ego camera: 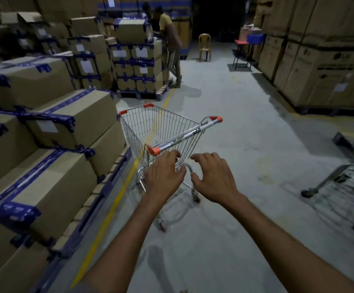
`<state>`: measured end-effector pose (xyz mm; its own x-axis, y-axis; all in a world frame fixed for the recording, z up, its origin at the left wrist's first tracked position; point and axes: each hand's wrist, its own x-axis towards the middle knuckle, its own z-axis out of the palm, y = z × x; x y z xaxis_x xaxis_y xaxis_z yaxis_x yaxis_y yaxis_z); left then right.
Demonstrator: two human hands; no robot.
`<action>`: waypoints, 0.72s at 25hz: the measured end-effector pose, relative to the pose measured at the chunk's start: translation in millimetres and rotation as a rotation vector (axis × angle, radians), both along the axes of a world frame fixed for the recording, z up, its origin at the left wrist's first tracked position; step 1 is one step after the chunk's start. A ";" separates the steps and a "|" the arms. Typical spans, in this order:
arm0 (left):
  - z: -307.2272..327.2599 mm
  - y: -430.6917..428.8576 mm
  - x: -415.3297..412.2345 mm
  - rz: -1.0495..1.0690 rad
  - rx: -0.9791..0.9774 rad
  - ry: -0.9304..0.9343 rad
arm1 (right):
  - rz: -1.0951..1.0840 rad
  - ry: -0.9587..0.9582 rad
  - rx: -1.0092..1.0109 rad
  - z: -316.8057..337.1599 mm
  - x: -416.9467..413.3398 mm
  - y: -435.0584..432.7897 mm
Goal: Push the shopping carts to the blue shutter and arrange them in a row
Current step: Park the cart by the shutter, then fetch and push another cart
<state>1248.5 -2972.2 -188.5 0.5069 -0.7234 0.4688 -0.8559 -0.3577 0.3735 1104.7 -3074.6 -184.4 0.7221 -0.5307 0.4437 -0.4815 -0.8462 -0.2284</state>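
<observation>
Half-curled and spread, gripping nothing, the fingers of the left hand [163, 176] and right hand [214, 178] hover just short of the handle [184, 135] of the wire shopping cart [161, 125], which stands lengthwise over the yellow floor line [108, 212], close beside taped cartons [66, 123], nose pointing away and leftward, a second cart [345, 182] well apart on the right.

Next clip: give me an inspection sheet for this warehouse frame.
Surface: grey concrete floor, yellow line along the left.
Job's things: shopping cart empty, upright, ahead; second cart partly in view, right edge; blue shutter not seen.
Clutter: taped boxes stacked left; large cartons right.
Grips: left hand and right hand open, near the cart's handle, holding nothing.
Cables: nothing seen.
Surroundings: a person at the boxes, chair, dark aisle end.
</observation>
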 end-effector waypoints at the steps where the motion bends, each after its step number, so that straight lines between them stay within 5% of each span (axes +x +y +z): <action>1: -0.5 -19.4 15.1 -0.032 0.037 0.012 | 0.000 0.013 0.005 3.0 10.2 -19.3; 11: -37.2 -177.0 93.7 0.005 0.386 0.044 | 0.105 0.153 0.062 -9.9 95.9 -185.8; 18: -73.3 -250.8 106.9 0.253 0.515 0.103 | 0.293 0.342 0.065 -54.2 145.9 -299.1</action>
<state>1355.3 -3223.0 -261.7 0.7179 -0.6956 0.0279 -0.6887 -0.7038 0.1745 1250.7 -3373.7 -238.6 0.9452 -0.3012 0.1257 -0.2812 -0.9471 -0.1546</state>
